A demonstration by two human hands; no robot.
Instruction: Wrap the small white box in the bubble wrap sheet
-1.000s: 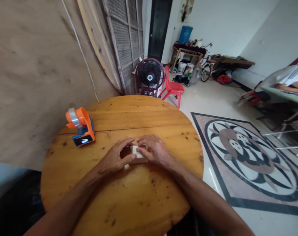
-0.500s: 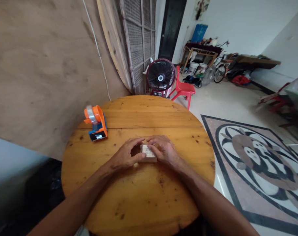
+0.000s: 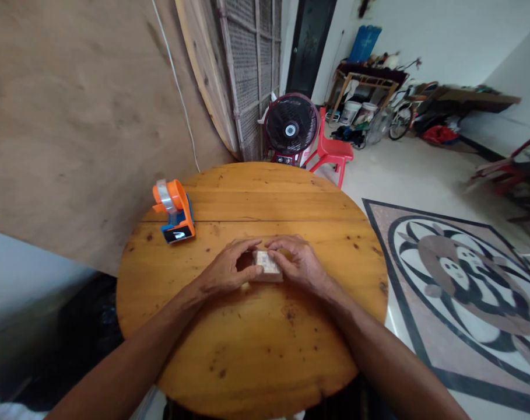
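A small pale box (image 3: 268, 263) with faint markings on its top lies on the round wooden table (image 3: 256, 350). My left hand (image 3: 232, 265) curves around its left end, thumb against the near left corner and fingers along the far side. From the right, my right hand (image 3: 298, 259) grips the other end, its thumb and fingertips at the top right edge. The far side of the box is hidden behind my fingers. An orange and blue tape dispenser (image 3: 175, 213) with a roll of clear tape stands at the table's left.
Past the far edge stand a dark red fan (image 3: 291, 129) and a red plastic chair (image 3: 334, 150). A brown board (image 3: 94, 116) with a white cord (image 3: 177, 81) rises along the left side. A panda mosaic (image 3: 470, 280) covers the floor at right.
My view has shifted slightly, so the whole scene sits a little differently in the picture. Both hands stay around the box, with little change in their grip.
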